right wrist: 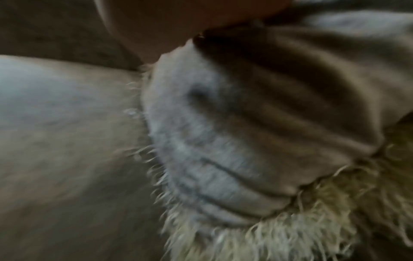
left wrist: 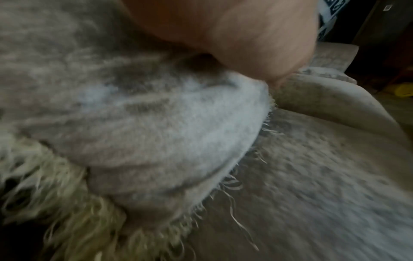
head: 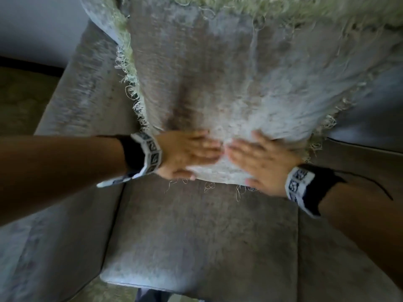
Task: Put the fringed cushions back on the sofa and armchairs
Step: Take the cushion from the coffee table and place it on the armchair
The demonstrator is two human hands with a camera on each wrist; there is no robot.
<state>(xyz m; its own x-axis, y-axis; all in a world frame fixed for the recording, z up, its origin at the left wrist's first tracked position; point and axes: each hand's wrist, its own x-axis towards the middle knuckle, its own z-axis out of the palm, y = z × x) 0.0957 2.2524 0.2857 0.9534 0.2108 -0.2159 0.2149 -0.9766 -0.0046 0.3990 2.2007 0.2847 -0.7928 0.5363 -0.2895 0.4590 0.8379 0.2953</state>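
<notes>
A grey-beige fringed cushion [head: 229,83] stands on the armchair seat [head: 196,232] and leans against the backrest, with pale fringe along its edges. Both hands lie on its lower part. My left hand [head: 196,153] presses flat on the left of the bottom edge, thumb along the rim. My right hand [head: 248,158] presses flat beside it, the fingertips almost meeting. The left wrist view shows the palm [left wrist: 234,35] on the creased cushion [left wrist: 145,123]. The right wrist view shows the palm [right wrist: 167,21] on the cushion [right wrist: 245,123] above the seat [right wrist: 67,141].
The chair's left armrest [head: 72,101] and right armrest [head: 359,166] flank the seat. A pale wall [head: 32,25] and a dark floor strip lie at the far left. The left wrist view shows a dark piece of furniture [left wrist: 380,35] and a yellow object [left wrist: 402,91] on the floor.
</notes>
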